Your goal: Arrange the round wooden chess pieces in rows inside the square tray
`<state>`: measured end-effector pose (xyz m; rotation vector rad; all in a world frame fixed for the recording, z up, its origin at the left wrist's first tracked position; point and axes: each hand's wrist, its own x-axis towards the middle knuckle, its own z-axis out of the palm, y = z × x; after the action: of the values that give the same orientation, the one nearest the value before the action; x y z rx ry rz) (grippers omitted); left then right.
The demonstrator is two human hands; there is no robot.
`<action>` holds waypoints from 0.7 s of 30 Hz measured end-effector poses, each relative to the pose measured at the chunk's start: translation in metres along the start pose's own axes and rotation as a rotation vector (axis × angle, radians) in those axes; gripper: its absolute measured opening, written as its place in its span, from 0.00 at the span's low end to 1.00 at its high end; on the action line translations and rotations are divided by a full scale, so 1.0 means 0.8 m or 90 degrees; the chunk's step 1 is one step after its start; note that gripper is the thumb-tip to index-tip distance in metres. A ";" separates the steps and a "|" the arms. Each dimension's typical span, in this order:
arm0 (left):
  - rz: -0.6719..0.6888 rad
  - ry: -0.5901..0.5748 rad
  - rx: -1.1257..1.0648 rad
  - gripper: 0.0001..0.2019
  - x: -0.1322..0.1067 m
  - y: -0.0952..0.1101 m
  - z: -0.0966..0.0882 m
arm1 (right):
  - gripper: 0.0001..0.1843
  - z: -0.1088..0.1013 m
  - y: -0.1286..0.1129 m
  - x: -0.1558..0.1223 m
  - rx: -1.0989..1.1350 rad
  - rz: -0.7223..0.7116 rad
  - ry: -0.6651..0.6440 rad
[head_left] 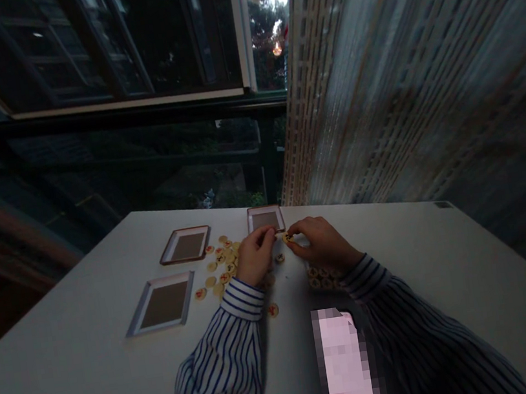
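My right hand (320, 239) pinches a round, pale wooden Chinese chess piece (287, 237) with a dark character, between thumb and fingertips. Close beside it, my left hand (256, 254) has its thumb and fingers pressed together; what they hold, if anything, I cannot make out. On the table below and between the hands lies another chess piece (279, 258). A loose pile of chess pieces (224, 267), some with red characters, spreads left of my left hand and is partly hidden by it. Rows of chess pieces (320, 277) sit under my right wrist.
Shallow box parts, one brown-rimmed (185, 245) and one grey-rimmed (160, 304), lie at the left. Another shallow box part (265, 218) is behind my hands. A single red-marked piece (272, 310) and a blurred-out phone (345, 361) are nearer me. Curtains hang beyond the white table (424, 265).
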<state>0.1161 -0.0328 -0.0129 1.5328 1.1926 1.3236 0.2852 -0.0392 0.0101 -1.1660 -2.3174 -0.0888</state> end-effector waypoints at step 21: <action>0.010 -0.078 0.011 0.14 0.028 0.007 0.024 | 0.08 0.001 0.020 -0.011 0.045 0.011 0.035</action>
<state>0.1360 -0.0118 -0.0050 1.6147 1.1202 1.2141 0.3010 -0.0353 0.0023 -1.1345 -2.2440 -0.0306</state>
